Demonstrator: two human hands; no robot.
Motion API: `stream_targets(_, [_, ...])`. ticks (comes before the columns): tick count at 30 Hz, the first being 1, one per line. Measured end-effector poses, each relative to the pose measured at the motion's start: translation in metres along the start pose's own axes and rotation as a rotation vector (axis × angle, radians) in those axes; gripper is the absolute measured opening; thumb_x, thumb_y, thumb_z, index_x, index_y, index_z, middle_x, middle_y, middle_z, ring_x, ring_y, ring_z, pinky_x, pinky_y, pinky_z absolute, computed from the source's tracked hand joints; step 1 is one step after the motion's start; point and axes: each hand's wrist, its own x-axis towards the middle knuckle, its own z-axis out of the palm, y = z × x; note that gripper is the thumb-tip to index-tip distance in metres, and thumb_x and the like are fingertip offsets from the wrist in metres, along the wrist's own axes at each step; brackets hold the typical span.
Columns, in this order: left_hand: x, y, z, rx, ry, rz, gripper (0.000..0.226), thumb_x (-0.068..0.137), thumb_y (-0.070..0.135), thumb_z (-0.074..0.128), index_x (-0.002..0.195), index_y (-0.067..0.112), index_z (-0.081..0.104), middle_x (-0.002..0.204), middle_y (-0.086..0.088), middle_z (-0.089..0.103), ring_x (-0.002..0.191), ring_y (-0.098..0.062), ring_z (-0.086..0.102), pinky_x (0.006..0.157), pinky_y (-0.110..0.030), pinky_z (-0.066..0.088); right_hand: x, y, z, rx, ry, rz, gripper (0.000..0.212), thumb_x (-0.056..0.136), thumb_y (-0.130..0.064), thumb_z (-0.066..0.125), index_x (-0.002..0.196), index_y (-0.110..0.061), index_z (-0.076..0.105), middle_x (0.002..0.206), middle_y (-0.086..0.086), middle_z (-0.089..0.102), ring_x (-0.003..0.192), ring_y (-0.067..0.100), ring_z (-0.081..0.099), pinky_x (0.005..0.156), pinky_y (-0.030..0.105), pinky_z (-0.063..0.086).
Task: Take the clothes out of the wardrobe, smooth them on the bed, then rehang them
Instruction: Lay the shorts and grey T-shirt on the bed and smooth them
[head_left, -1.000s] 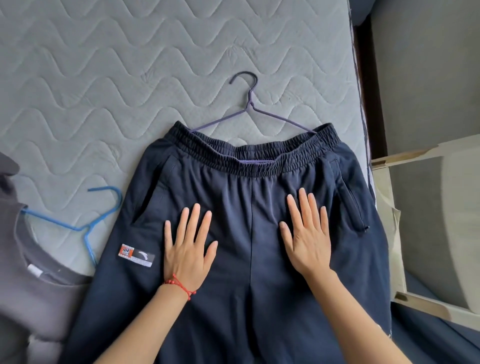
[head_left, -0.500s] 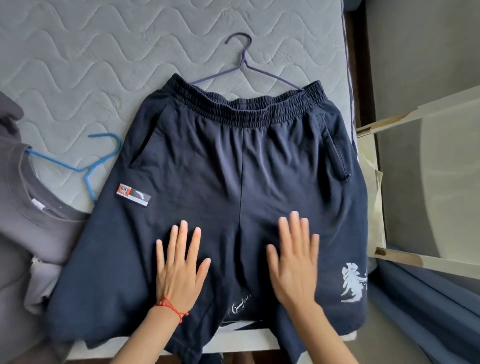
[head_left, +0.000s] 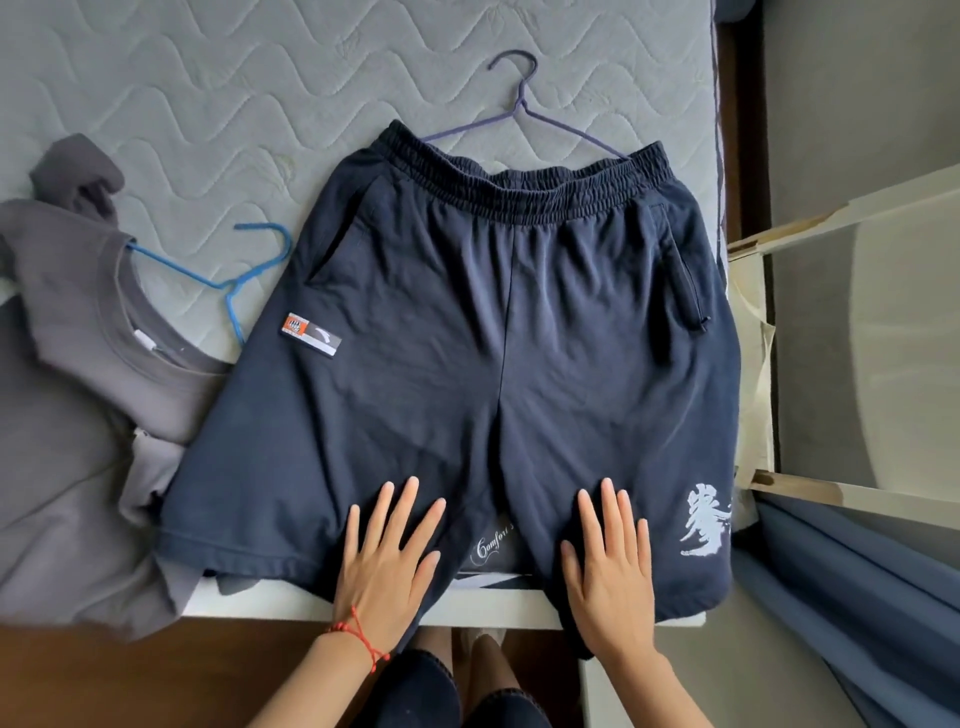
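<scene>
Head view: the navy shorts (head_left: 498, 332) lie flat on the bed (head_left: 208, 93), waistband over a purple hanger (head_left: 519, 111), hems at the near edge. Neither grip closes: the left hand (head_left: 387, 566) and right hand (head_left: 608, 566) rest flat, fingers straight, one on each leg just above its hem. A grey shirt (head_left: 78, 374) on a blue hanger (head_left: 249, 270) lies just left.
</scene>
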Motion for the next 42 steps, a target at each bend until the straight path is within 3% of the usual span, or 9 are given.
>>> stream_targets(6, [0.018, -0.005, -0.043, -0.188, 0.058, -0.071, 0.047, 0.082, 0.034, 0.037, 0.124, 0.02, 0.05, 0.131, -0.005, 0.057, 0.126, -0.019, 0.035, 0.096, -0.042, 0.046, 0.011, -0.059, -0.028, 0.199, 0.042, -0.049, 0.049, 0.087, -0.032, 0.036, 0.13, -0.011, 0.048, 0.139, 0.009, 0.049, 0.129, 0.02, 0.038, 0.108, 0.031, 0.025])
stream_targets(10, [0.042, -0.038, -0.081, -0.336, 0.256, -0.071, 0.042, 0.082, 0.027, 0.041, 0.114, 0.009, 0.061, 0.124, -0.012, 0.061, 0.121, -0.021, 0.039, 0.097, -0.032, 0.032, 0.023, -0.116, -0.051, 0.34, -0.002, -0.143, 0.046, 0.094, -0.026, 0.046, 0.138, -0.013, 0.041, 0.144, 0.002, 0.042, 0.135, 0.017, 0.036, 0.109, 0.029, 0.028])
stream_targets(17, [0.083, -0.16, -0.123, -0.391, 0.437, -0.062, 0.037, 0.08, 0.02, 0.043, 0.106, 0.003, 0.064, 0.109, -0.017, 0.066, 0.106, -0.022, 0.047, 0.09, -0.033, 0.036, 0.047, -0.219, -0.07, 0.426, -0.017, -0.158, 0.054, 0.087, -0.042, 0.03, 0.128, -0.014, 0.052, 0.133, -0.001, 0.053, 0.124, 0.016, 0.046, 0.099, 0.019, 0.031])
stream_targets(21, [0.115, -0.242, -0.134, -0.38, 0.327, 0.011, 0.036, 0.075, 0.016, 0.042, 0.098, 0.002, 0.066, 0.099, -0.018, 0.067, 0.098, -0.02, 0.047, 0.086, -0.035, 0.042, 0.065, -0.285, -0.05, 0.411, 0.081, -0.155, 0.05, 0.086, -0.04, 0.034, 0.115, -0.01, 0.061, 0.115, 0.005, 0.065, 0.106, 0.024, 0.06, 0.088, 0.022, 0.038])
stream_targets(25, [0.154, -0.323, -0.142, -0.239, 0.204, 0.068, 0.037, 0.072, 0.02, 0.04, 0.093, 0.008, 0.069, 0.097, -0.012, 0.07, 0.099, -0.02, 0.056, 0.071, -0.04, 0.056, 0.09, -0.357, -0.026, 0.472, -0.003, -0.062, 0.032, 0.093, -0.021, 0.049, 0.123, -0.011, 0.055, 0.124, 0.006, 0.058, 0.117, 0.025, 0.051, 0.093, 0.031, 0.039])
stream_targets(28, [0.188, -0.366, -0.145, -0.086, 0.184, 0.125, 0.032, 0.076, 0.014, 0.051, 0.103, 0.009, 0.068, 0.109, -0.011, 0.068, 0.106, -0.026, 0.064, 0.082, -0.041, 0.051, 0.114, -0.394, -0.007, 0.463, -0.003, -0.045, 0.034, 0.09, -0.013, 0.05, 0.124, -0.008, 0.053, 0.123, 0.01, 0.057, 0.116, 0.029, 0.051, 0.093, 0.035, 0.039])
stream_targets(32, [0.224, -0.395, -0.14, 0.011, 0.047, 0.152, 0.039, 0.092, 0.02, 0.048, 0.131, 0.017, 0.049, 0.141, 0.0, 0.046, 0.134, -0.017, 0.036, 0.107, -0.037, 0.023, 0.132, -0.417, 0.014, 0.292, -0.043, 0.011, 0.041, 0.09, -0.01, 0.041, 0.131, -0.007, 0.046, 0.126, 0.013, 0.053, 0.113, 0.034, 0.049, 0.091, 0.039, 0.039])
stream_targets(38, [0.24, -0.409, -0.151, 0.133, -0.033, 0.162, 0.031, 0.093, 0.029, 0.047, 0.119, 0.015, 0.058, 0.127, -0.008, 0.054, 0.121, -0.026, 0.042, 0.098, -0.035, 0.027, 0.137, -0.428, 0.013, 0.028, -0.043, 0.125, 0.03, 0.087, -0.005, 0.038, 0.116, -0.007, 0.049, 0.117, 0.012, 0.055, 0.11, 0.031, 0.049, 0.084, 0.037, 0.033])
stream_targets(42, [0.224, -0.431, -0.162, 0.076, 0.006, 0.167, 0.027, 0.088, 0.025, 0.056, 0.106, 0.008, 0.066, 0.114, -0.013, 0.061, 0.114, -0.028, 0.048, 0.098, -0.034, 0.026, 0.133, -0.42, 0.009, -0.045, -0.096, 0.052, 0.028, 0.087, -0.005, 0.037, 0.108, -0.009, 0.055, 0.112, 0.009, 0.059, 0.107, 0.028, 0.051, 0.082, 0.034, 0.03])
